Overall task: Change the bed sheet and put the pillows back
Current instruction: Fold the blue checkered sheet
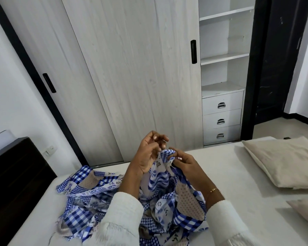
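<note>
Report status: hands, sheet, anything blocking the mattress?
Left hand and right hand both pinch the sheet edge. Sheet bunched, not spread. Two pillows lie on the bare mattress.

Both arms are in long white sleeves, kind of a textured, nubby knit. The left sleeve (124, 217) looks a bit fuzzy and frayed along the lower part, and the right sleeve (222, 221) has a cuff with a seam near the bottom. There's a thin gold bracelet (214, 190) on the right wrist, just past the cuff.
</note>
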